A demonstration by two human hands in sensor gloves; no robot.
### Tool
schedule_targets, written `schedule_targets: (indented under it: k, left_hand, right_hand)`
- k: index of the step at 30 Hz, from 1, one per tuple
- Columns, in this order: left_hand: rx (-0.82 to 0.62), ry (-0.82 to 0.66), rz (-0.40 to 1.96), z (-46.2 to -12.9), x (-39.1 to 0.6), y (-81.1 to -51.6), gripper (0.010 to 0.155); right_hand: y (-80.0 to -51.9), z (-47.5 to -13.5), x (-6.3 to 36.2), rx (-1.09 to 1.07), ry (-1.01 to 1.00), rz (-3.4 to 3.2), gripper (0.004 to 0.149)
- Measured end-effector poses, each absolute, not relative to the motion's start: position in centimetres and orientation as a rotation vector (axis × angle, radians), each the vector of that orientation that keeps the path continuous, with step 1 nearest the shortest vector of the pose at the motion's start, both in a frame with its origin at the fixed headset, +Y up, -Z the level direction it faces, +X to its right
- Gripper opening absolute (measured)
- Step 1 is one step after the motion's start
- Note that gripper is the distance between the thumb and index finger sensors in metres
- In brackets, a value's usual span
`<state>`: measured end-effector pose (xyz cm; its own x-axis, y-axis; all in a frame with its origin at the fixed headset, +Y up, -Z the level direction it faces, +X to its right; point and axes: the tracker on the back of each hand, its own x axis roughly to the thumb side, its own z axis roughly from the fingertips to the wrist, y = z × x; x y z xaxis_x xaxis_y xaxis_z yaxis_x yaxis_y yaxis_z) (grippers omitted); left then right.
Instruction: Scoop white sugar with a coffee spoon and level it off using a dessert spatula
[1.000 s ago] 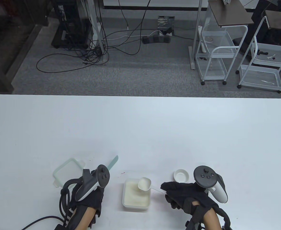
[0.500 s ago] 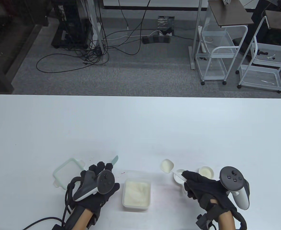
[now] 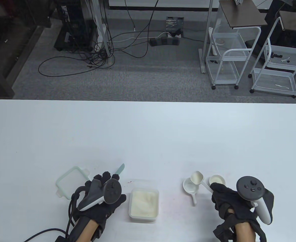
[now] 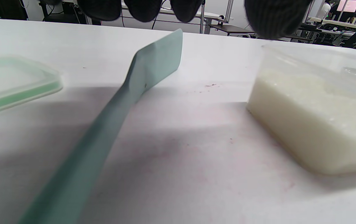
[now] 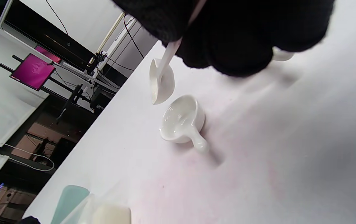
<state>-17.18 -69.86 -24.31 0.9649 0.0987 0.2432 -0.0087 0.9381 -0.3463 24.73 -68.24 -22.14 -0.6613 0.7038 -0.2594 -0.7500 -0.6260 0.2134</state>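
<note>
Right hand [image 3: 228, 204] grips one coffee spoon [image 3: 197, 177].

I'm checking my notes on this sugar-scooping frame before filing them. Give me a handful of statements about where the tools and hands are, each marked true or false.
1. The right hand holds the coffee spoon by its handle. True.
2. The spoon's bowl is inside the sugar container. False: it hangs over by the small handled white cup, right of the container.
3. The dessert spatula lies on the table between the green-rimmed lid and the sugar container. True.
4. The left hand grips the spatula. False: the spatula lies flat, with the fingers above it.
5. The lid sits on the container. False: it lies on the table, left of it.
</note>
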Motion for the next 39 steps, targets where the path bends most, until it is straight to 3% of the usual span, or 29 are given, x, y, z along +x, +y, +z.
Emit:
schedule_targets:
  k: [21,39]
  left_hand:
    - [-0.374,-0.265,0.046,-24.3,-16.9,-70.2,0.086]
    - [-0.354,-0.28,0.054,-24.3,-16.7,-70.1,0.086]
  right_hand:
    - [-68.4,-22.5,22.9,-0.158,0.456,2.481,0.048]
    - [-67.3,-22.3,21.6,-0.067,0.325,2.563,0.052]
